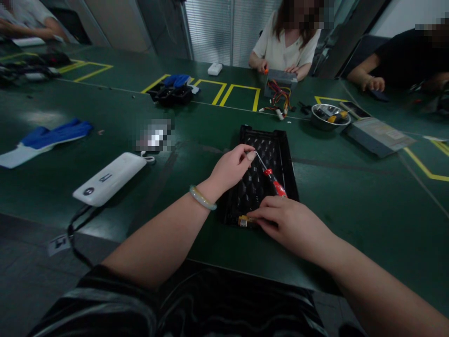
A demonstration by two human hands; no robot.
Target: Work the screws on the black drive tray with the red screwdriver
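A black tray-like panel (283,161) with a bumpy, patterned inside lies on the table in front of me. Over it slants a screwdriver (275,181) with a red and black handle and a thin metal shaft. My left hand (231,168) is closed, its thumb and fingertips pinching at the shaft's tip. The handle's rear end disappears behind my right hand (289,222). Between that hand's thumb and fingers is a small yellow part with a silver end (242,221), at the panel's near edge; its kind is unclear.
To my left lie a white power bank (110,180) with a cable and strap, a phone (156,135) and a blue-and-white glove (52,138). A metal bowl (329,119) of parts and a grey metal cover (379,135) are right. Across, a person handles a wired metal box (280,82).
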